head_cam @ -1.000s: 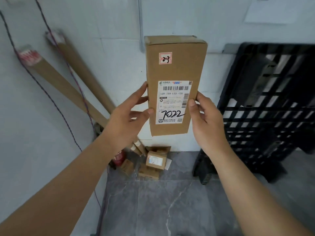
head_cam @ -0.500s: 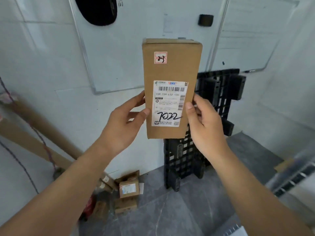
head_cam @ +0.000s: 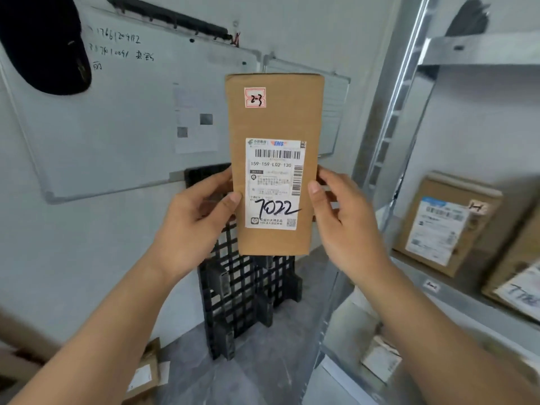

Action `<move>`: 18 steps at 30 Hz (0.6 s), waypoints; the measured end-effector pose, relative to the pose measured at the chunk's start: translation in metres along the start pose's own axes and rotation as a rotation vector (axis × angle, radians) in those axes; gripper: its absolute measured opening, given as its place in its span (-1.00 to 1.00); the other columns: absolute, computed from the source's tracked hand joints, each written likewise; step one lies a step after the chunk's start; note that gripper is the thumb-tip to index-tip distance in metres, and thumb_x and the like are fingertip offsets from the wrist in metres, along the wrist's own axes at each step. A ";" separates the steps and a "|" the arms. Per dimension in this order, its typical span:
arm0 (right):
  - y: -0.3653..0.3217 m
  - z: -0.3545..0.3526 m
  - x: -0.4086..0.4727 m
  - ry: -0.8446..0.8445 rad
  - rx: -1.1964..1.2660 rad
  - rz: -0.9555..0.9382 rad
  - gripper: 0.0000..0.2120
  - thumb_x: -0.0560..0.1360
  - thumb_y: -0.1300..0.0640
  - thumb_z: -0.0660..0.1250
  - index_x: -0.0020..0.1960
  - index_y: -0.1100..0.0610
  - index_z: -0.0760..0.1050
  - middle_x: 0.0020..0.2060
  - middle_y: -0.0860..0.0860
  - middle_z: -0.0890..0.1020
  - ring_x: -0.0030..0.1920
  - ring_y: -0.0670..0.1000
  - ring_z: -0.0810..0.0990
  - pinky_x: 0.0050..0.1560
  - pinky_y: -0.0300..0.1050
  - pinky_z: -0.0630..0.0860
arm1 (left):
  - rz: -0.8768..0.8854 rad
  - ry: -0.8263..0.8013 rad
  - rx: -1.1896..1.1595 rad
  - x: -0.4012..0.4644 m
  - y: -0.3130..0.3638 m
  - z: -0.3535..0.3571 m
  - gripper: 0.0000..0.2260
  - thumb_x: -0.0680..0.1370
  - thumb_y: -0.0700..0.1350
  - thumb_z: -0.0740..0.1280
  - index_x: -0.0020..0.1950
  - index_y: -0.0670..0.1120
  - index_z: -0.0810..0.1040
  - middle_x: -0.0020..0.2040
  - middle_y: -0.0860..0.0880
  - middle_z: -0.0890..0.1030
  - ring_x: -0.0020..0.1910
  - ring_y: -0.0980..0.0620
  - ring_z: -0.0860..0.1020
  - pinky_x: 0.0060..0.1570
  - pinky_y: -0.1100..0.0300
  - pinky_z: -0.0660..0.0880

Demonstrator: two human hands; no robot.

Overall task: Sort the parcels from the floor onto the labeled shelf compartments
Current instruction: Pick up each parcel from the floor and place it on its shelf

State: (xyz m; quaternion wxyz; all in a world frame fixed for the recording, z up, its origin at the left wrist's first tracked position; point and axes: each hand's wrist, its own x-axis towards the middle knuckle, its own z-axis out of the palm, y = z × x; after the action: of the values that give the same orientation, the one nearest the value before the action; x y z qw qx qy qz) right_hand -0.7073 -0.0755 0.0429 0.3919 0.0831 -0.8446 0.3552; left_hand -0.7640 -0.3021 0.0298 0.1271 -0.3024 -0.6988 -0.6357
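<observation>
I hold a tall brown cardboard parcel [head_cam: 274, 124] upright in front of me. It carries a white shipping label with "7022" handwritten on it and a small sticker marked "2-3" near its top. My left hand [head_cam: 193, 226] grips its lower left edge, thumb on the front. My right hand [head_cam: 342, 226] grips the lower right edge the same way. The metal shelf [head_cam: 455, 290] stands to the right with a small label tag on its front rail.
Two labelled parcels [head_cam: 444, 223] lean inside the shelf compartment at right, and more lie on the level below. A black plastic pallet [head_cam: 242, 296] leans on the wall behind the parcel. A whiteboard [head_cam: 117, 118] hangs at left. Small boxes [head_cam: 146, 372] sit on the floor at lower left.
The view has swung right and up: the floor boxes and cardboard tubes slid off to the left and the shelf came into view. Both hands keep the same hold on the parcel.
</observation>
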 end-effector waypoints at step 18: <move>-0.062 -0.150 -0.108 0.436 -0.430 0.326 -0.68 0.73 -0.11 0.13 0.42 -0.13 0.50 0.14 -0.14 0.63 0.14 -0.08 0.62 0.09 0.08 0.66 | 0.142 -0.572 -0.323 0.011 0.071 0.128 -0.54 0.56 0.03 0.36 0.47 0.01 0.54 0.25 0.16 0.69 0.15 0.09 0.70 0.27 -0.04 0.59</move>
State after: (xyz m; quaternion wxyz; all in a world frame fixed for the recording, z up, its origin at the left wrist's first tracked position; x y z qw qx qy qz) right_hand -0.5180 -0.0363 0.0646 0.5100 -0.2151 -0.7986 0.2365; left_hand -0.7051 -0.1750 0.0732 -0.0797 -0.5324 -0.5738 -0.6172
